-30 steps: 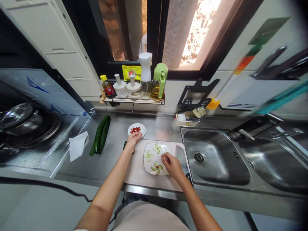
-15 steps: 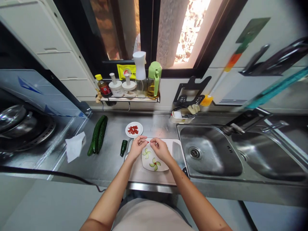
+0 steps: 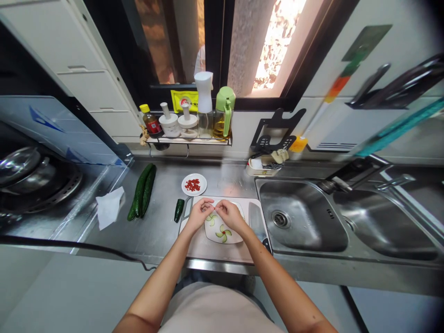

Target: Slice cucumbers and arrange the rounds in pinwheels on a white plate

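Over the back part of a white plate (image 3: 212, 234), my left hand (image 3: 200, 212) and my right hand (image 3: 229, 214) meet at the fingertips, both pinched. A tiny red piece (image 3: 214, 208) shows between them; which hand grips it is hard to tell. On the plate, thin cucumber slices form a pinwheel (image 3: 224, 233) with a red centre, and a second pinwheel (image 3: 211, 219) lies partly under my left hand. The plate rests on a cutting board (image 3: 239, 257), with a knife (image 3: 256, 217) at its right side. Behind, a small white dish (image 3: 194, 184) holds red bits.
A cucumber piece (image 3: 179, 210) lies left of the board. Farther left are whole cucumbers (image 3: 142, 192) and a white cloth or paper (image 3: 110, 208). The sink (image 3: 301, 217) is to the right. A shelf (image 3: 190, 140) with bottles and jars is at the back.
My fingertips have come together and moved slightly down, covering more of the left pinwheel. The whole view has shifted slightly.
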`<state>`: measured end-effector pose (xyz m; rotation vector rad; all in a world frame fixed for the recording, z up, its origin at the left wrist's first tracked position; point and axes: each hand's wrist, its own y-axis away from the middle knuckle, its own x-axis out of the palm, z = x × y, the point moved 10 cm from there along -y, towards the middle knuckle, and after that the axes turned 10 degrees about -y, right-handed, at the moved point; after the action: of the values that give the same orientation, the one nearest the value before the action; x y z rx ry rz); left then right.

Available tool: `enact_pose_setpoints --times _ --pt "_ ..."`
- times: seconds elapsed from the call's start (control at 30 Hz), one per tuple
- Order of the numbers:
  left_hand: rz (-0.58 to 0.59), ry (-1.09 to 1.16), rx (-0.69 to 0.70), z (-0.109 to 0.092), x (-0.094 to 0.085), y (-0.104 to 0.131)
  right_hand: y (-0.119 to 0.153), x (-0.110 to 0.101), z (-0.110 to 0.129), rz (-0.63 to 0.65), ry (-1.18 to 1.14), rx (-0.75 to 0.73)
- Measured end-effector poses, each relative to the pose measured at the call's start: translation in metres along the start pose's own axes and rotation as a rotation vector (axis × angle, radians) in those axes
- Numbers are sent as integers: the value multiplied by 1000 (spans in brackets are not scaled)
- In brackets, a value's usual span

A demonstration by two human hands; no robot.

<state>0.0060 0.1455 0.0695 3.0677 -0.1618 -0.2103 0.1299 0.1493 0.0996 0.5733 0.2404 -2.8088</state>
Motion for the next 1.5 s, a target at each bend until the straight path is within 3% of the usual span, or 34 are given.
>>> enact_pose_setpoints --times 0.1,0.23,0.4,0.53,1.5 --pt "-63 -97 -25 10 -8 1 2 7 -10 33 64 44" --pt "-185 -389 -101 26 -25 6 7 22 -32 120 238 166" --pt "-142 -769 -149 38 -23 10 9 42 -46 214 405 190" --pt "-109 -935 -186 44 -17 12 9 50 -53 260 481 202" --pt "-17 -1128 -225 54 1 9 7 58 -68 283 588 259"
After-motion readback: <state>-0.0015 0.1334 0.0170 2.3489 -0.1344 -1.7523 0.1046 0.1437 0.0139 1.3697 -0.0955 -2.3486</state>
